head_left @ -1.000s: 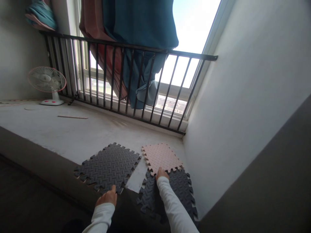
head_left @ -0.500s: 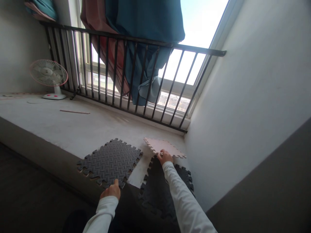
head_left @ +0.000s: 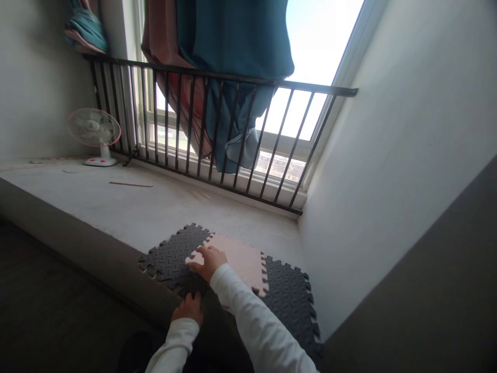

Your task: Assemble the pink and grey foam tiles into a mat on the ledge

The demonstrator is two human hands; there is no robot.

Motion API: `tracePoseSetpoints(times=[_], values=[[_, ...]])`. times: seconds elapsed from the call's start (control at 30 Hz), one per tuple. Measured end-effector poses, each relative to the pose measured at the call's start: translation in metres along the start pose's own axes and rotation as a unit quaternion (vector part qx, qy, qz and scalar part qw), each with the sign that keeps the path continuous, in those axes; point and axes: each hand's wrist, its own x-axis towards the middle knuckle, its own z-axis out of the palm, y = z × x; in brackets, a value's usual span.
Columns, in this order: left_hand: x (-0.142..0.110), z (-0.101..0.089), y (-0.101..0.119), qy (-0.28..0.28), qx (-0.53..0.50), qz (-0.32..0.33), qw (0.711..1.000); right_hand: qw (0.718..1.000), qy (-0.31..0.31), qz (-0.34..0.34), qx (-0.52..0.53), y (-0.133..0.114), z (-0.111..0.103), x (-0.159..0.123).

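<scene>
A pink foam puzzle mat (head_left: 240, 261) lies between two dark grey foam mats on a raised concrete ledge. My right hand (head_left: 208, 260) rests on the pink mat's left edge where it overlaps the left grey mat (head_left: 173, 259), fingers curled around that edge. My left hand (head_left: 189, 306) presses the near edge of the left grey mat, fingers bent over it. The right grey mat (head_left: 291, 300) lies by the wall, partly under my right sleeve.
A black metal railing (head_left: 217, 134) guards the window, with teal and pink curtains (head_left: 233, 46) draped over it. A small pink fan (head_left: 95, 132) and a thin stick (head_left: 131, 184) sit at the ledge's far left. A white wall (head_left: 388, 155) closes the right side.
My right hand lifted the pink mat from the far right spot and brought it left and nearer, onto the gap between the grey mats. My left hand stayed on the left grey mat.
</scene>
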Motion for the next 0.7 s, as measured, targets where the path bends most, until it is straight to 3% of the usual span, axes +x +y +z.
tracePoseSetpoints(times=[0.1, 0.23, 0.33, 0.4, 0.53, 0.7], values=[[-0.008, -0.004, -0.004, 0.038, 0.009, -0.008, 0.999, 0.998, -0.021, 0.025, 0.051, 0.022, 0.011, -0.013], [-0.017, -0.010, -0.006, 0.112, 0.009, 0.011, 0.994, 0.984, -0.022, 0.174, 0.005, 0.098, 0.008, -0.046], [-0.027, -0.006, 0.005, 0.135, 0.019, 0.088, 0.987, 0.943, -0.081, 0.310, -0.087, 0.152, 0.004, -0.083], [-0.035, 0.004, 0.019, 0.117, 0.020, 0.138, 0.983, 0.917, -0.105, 0.363, -0.130, 0.176, 0.003, -0.107], [-0.048, 0.026, 0.050, 0.087, -0.016, 0.114, 0.989, 0.898, -0.112, 0.386, -0.179, 0.201, 0.007, -0.139], [-0.039, 0.030, 0.059, 0.148, -0.036, 0.048, 0.987, 0.894, -0.156, 0.375, -0.188, 0.212, 0.021, -0.148]])
